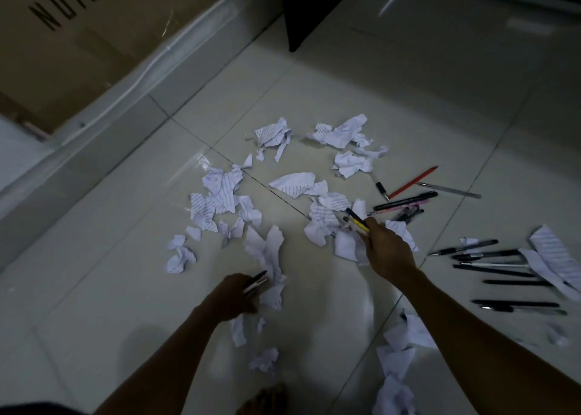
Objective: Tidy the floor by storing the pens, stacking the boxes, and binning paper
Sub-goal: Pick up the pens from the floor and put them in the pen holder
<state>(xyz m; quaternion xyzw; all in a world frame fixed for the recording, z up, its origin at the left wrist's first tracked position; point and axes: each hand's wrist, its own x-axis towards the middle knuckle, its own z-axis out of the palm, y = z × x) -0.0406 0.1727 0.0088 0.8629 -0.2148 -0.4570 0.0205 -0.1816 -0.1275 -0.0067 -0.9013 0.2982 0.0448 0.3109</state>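
While a large cardboard box (78,37) fills the upper left corner, the pale tiled floor (125,289) beside it carries many torn paper scraps (217,200), white with printed lines, which are spread from the left-middle to the centre. Below these scraps, the left hand (239,295) has its fingers curled round a few pens (256,281), dark and white ones, whose ends point up and to the right. A bare foot (264,399) shows at the bottom edge. At the top centre stands a piece of dark furniture (311,5). Right of the centre, the right hand (388,248) grips a small bunch of pens (356,221), one yellow and one black among them, just above more crumpled paper. Further right, a red pencil (413,182), a clear pen (449,189) and some dark ones lie loose on the floor, close together. Near the right edge a group of black pens (496,266) lies roughly parallel, partly under long paper strips (556,257).
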